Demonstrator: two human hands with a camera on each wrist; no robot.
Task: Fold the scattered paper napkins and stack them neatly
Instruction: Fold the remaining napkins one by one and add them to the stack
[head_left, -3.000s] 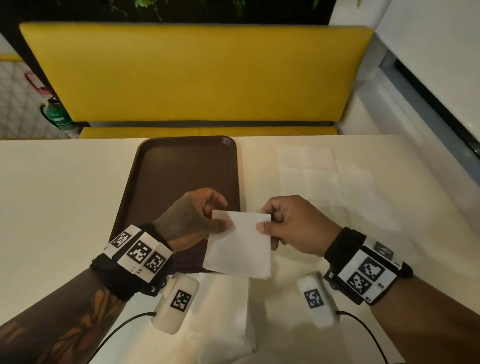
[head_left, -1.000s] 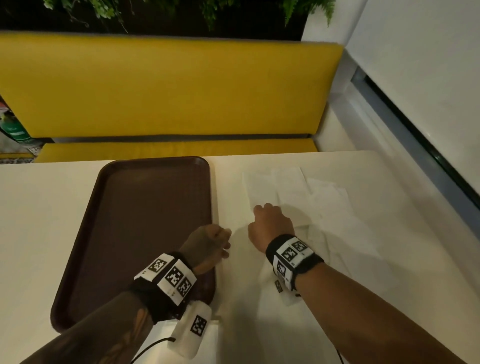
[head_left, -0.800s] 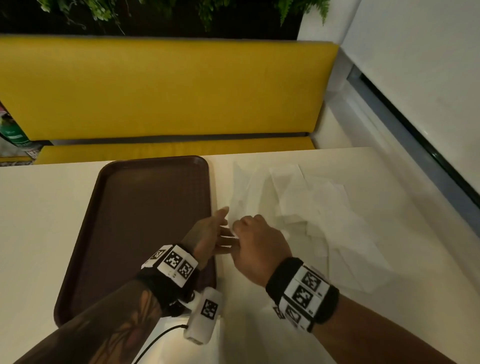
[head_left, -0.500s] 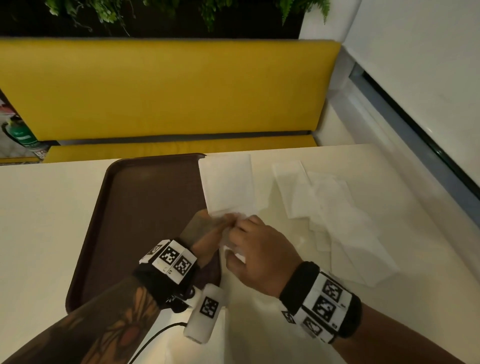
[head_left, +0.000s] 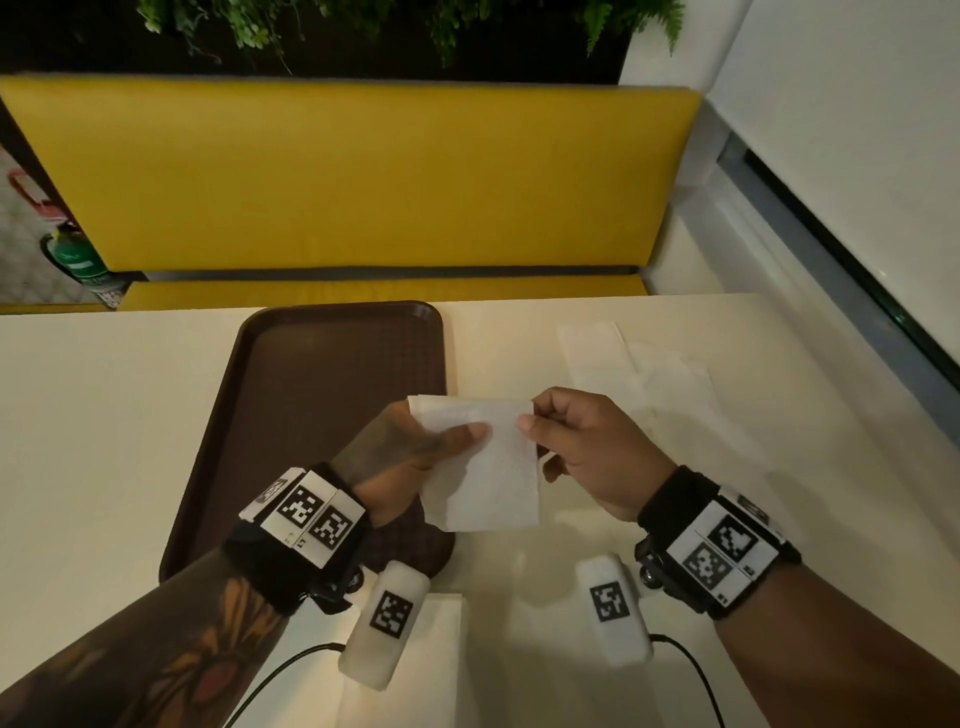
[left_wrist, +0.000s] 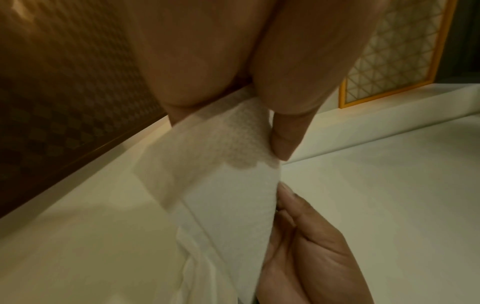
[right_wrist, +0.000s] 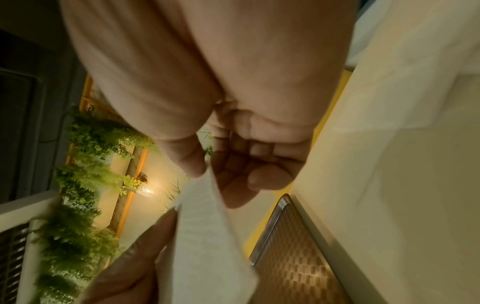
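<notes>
Nearest, a stack (head_left: 400, 670) lies on the tabletop (head_left: 104, 415) below the wrists. Above it, left hand (head_left: 410, 457) and right hand (head_left: 587, 447) each pinch a top corner of the napkin (head_left: 488, 478), hanging long-axis downward between them. Beyond, right-hand side, loose napkins (head_left: 649, 374) wait.

Head view looks down; both wrist views closely share the napkin (head_left: 485, 467).

White napkin (head_left: 488, 467) aloft; others (head_left: 639, 374) scattered flat
</notes>
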